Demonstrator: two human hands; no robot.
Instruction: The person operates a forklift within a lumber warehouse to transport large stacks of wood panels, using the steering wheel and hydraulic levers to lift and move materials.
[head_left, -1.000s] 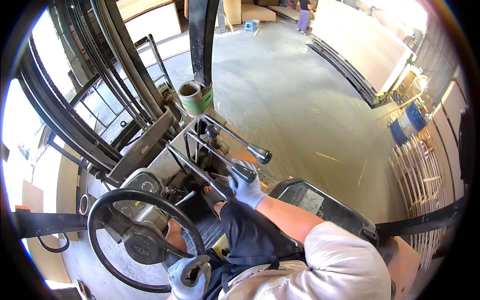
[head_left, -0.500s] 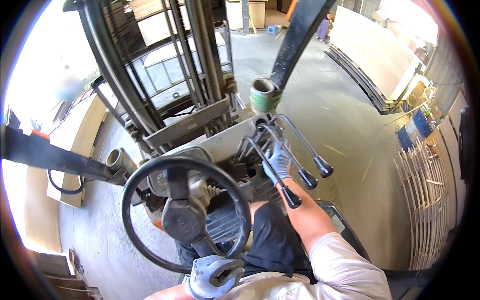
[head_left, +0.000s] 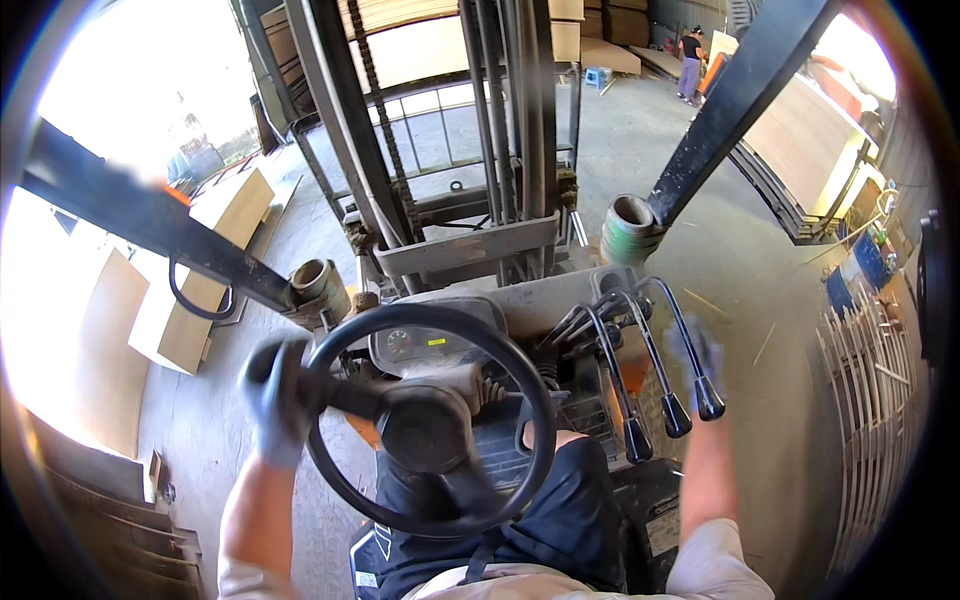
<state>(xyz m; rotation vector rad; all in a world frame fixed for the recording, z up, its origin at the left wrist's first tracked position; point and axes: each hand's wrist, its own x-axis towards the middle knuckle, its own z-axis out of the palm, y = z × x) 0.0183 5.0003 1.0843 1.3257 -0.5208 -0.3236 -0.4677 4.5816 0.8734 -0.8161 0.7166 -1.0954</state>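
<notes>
- One grey-gloved left hand [head_left: 275, 400] is seemingly curled at the left rim of the black, round steering wheel [head_left: 425, 430]; steering could be lost through a slip.
- The grey-gloved right hand [head_left: 708, 350] is blurred beside three bent metal levers [head_left: 658, 365]; its grip cannot be told; a lever could be nudged.
- Sight is partly blocked by the black steel mast [head_left: 540, 130]; pale stacked panels [head_left: 160, 325] could be struck.

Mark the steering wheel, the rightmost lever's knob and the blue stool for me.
Steering wheel [head_left: 425, 430]: head view, on its hub.
Rightmost lever's knob [head_left: 709, 400]: head view, on its black grip.
Blue stool [head_left: 596, 77]: head view, on its body.
</notes>
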